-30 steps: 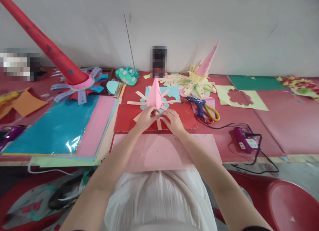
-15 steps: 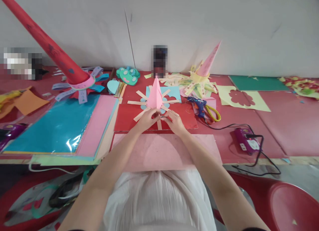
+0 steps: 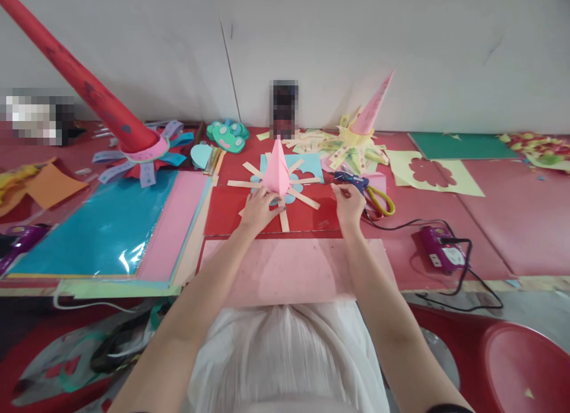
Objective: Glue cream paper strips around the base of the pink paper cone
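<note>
The pink cone (image 3: 276,171) stands on a blue paper flower (image 3: 295,193); on my feed the hands are apart, left hand (image 3: 258,211) at the cone's base, right hand (image 3: 351,204) beside the glue gun (image 3: 358,180), grips unclear. Pressing could tilt the cone; a snagged cord (image 3: 401,224) could drag the gun

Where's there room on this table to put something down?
The red table has a mostly bare patch right of the purple box, in front of the green sheet. It's crowded around the middle pink cone and the blue glue gun.
</note>
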Action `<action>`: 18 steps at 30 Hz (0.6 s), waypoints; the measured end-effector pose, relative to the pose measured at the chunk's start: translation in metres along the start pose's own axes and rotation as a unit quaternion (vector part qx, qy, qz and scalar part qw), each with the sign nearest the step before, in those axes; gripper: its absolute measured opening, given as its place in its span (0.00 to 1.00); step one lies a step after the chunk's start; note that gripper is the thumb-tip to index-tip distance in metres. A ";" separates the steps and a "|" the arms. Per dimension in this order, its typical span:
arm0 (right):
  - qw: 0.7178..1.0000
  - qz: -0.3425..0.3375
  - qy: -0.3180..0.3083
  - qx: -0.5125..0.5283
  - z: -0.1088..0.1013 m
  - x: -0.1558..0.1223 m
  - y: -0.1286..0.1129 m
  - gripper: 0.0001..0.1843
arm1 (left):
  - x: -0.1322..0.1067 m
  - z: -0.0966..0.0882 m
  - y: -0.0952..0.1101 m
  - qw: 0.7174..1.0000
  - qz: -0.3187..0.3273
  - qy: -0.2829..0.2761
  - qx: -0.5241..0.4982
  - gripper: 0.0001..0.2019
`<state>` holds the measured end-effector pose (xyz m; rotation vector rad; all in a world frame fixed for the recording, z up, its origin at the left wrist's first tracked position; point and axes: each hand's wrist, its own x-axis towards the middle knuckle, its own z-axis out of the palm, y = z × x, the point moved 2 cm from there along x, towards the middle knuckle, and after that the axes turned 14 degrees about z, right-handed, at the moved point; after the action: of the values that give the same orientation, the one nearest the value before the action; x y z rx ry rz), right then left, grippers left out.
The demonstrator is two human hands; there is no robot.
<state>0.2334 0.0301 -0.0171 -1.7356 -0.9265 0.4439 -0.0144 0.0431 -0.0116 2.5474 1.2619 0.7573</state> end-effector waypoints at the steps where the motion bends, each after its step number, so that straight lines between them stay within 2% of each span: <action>1: 1.000 -0.005 0.002 -0.003 0.000 0.000 0.001 0.12 | 0.000 0.001 0.001 1.000 -0.005 -0.014 0.011 0.09; 4: 0.998 -0.053 0.010 -0.014 0.001 -0.003 0.000 0.10 | -0.001 0.002 0.003 0.999 -0.011 -0.031 0.023 0.09; 7: 0.995 -0.090 0.018 -0.024 0.002 -0.007 -0.004 0.11 | -0.002 0.000 0.004 1.000 -0.017 0.008 0.016 0.05; 9: 0.995 -0.091 0.007 -0.029 0.005 -0.011 -0.008 0.13 | -0.002 -0.004 0.001 0.997 -0.028 0.069 0.002 0.03; 12: 0.995 -0.094 -0.031 -0.021 0.009 -0.018 -0.014 0.21 | 0.004 -0.016 -0.005 0.981 -0.026 0.192 -0.018 0.01; 14: 0.994 -0.102 -0.046 -0.012 0.011 -0.022 -0.017 0.23 | 0.016 -0.028 -0.006 0.964 -0.003 0.263 -0.024 0.04; 16: 0.993 -0.107 -0.051 -0.009 0.013 -0.024 -0.018 0.22 | 0.033 -0.042 -0.005 0.950 0.014 0.310 -0.032 0.07; 18: 0.993 -0.105 -0.055 -0.010 0.013 -0.025 -0.016 0.22 | 0.054 -0.055 -0.003 0.943 0.018 0.329 -0.049 0.08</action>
<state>0.2029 0.0213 -0.0105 -1.6230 -1.1817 0.3955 -0.0178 0.0844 0.0530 2.3083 1.2865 1.7306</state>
